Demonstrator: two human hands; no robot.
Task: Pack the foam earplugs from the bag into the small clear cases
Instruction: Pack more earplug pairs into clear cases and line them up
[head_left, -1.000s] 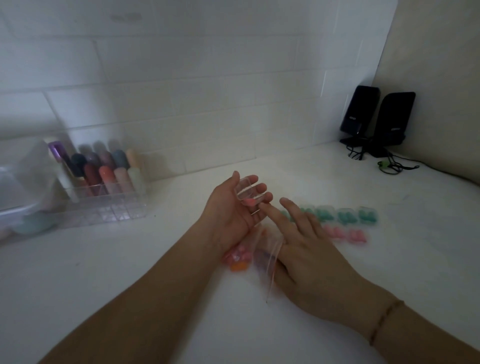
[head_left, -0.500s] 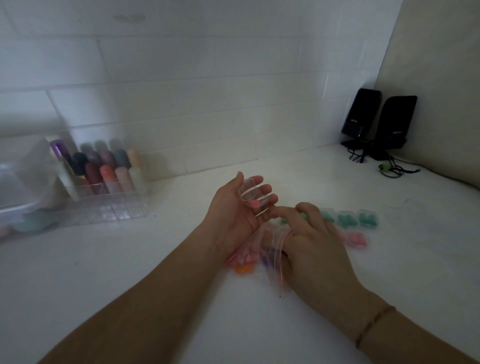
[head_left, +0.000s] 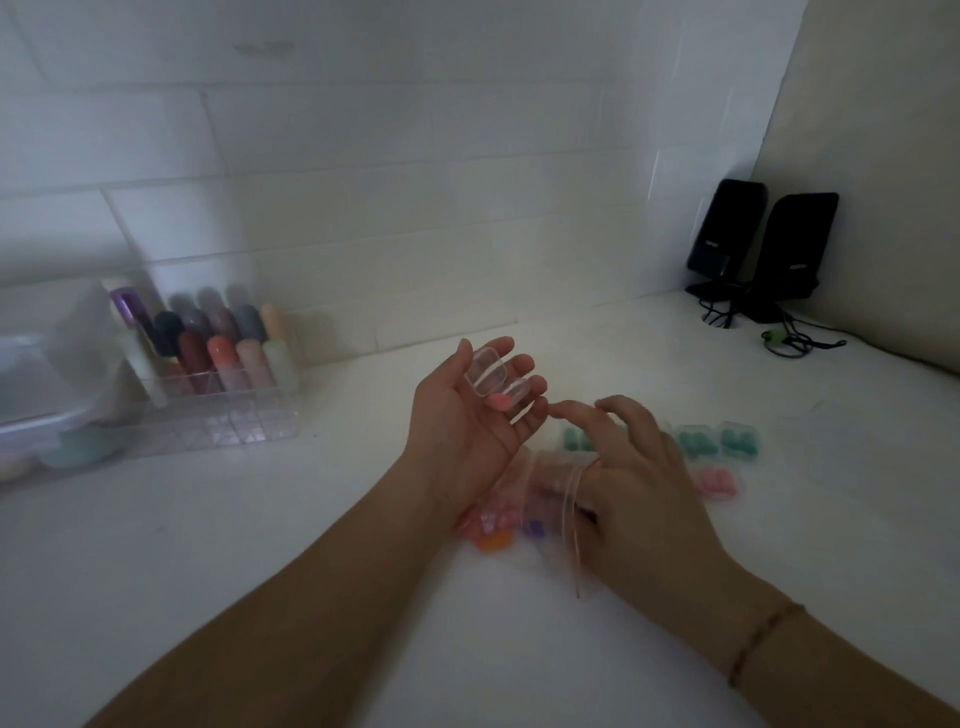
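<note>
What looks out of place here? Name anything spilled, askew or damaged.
Nothing stands out. The left hand cradles an open clear case holding one pink earplug; the right hand is at the bag; filled cases sit in rows.

Dim, soft, hazy light; blurred left edge, wide-angle bending.

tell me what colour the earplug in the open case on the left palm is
Pink earplug, seen in the head view.

white counter (head_left: 260, 561) | earplug bag (head_left: 524, 499) | filled cases (head_left: 717, 457) | organizer (head_left: 218, 384) | speakers (head_left: 763, 249)
</note>
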